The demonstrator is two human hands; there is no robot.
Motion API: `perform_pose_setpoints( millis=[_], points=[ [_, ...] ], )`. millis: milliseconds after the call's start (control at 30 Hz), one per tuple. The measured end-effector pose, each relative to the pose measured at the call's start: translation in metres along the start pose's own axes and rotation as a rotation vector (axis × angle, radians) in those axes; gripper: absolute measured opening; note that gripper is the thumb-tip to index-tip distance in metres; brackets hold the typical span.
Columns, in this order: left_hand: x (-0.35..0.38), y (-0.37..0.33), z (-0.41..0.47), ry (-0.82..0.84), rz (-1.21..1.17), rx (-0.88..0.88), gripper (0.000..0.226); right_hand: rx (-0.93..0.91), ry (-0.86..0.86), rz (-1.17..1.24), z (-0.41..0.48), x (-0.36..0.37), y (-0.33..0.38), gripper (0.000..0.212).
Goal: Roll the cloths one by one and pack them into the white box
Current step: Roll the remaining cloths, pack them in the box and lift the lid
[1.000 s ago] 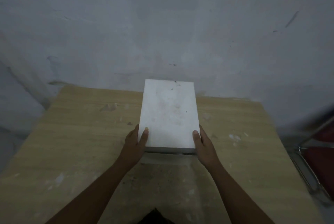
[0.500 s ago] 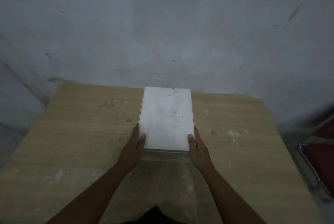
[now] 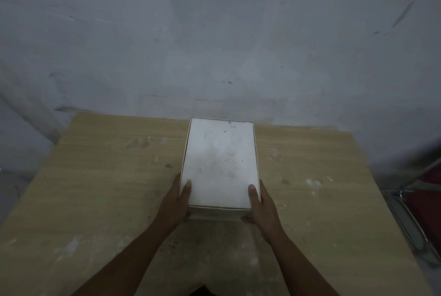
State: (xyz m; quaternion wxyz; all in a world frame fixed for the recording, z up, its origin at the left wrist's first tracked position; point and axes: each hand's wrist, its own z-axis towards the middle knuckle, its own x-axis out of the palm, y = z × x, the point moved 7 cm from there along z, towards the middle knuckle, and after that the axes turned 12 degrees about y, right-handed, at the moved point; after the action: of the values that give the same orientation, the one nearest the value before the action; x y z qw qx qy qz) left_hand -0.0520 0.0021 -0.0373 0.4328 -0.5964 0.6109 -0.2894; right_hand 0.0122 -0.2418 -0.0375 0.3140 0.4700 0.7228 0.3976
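Count: 1 white box [image 3: 220, 164], lid closed, lying mid-counter [image 3: 95, 188]; 2 hands | left hand [image 3: 175, 202] and right hand [image 3: 262, 205] each gripping a near corner, thumbs pressing the lid | scuffed pale-wood counter meeting grey wall [image 3: 214, 45]; red chair [image 3: 424, 205] standing right | versus 1.0 s ago: box sitting lower, farther away.

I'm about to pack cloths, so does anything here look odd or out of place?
Nothing is spilled or broken. The rectangular white cardboard box sits closed on the pale wooden table, gripped at its near end by the left hand and right hand. It is smudged on top, and no cloths are in view.
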Motion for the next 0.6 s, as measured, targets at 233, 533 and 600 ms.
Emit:
perform_pose_setpoints(
  millis=[233,533,600],
  points=[
    [-0.012,-0.026,0.04,-0.007,-0.058,-0.032,0.056,-0.015,-0.002,-0.019,0.037,-0.003,0.036,0.047],
    [-0.023,-0.047,0.086,0.025,-0.042,-0.052,0.059,-0.025,0.001,-0.048,0.08,-0.001,0.059,0.049],
    [-0.023,-0.044,0.09,0.024,-0.043,-0.052,0.061,-0.024,-0.007,-0.068,0.084,-0.002,0.059,0.049]
  ],
)
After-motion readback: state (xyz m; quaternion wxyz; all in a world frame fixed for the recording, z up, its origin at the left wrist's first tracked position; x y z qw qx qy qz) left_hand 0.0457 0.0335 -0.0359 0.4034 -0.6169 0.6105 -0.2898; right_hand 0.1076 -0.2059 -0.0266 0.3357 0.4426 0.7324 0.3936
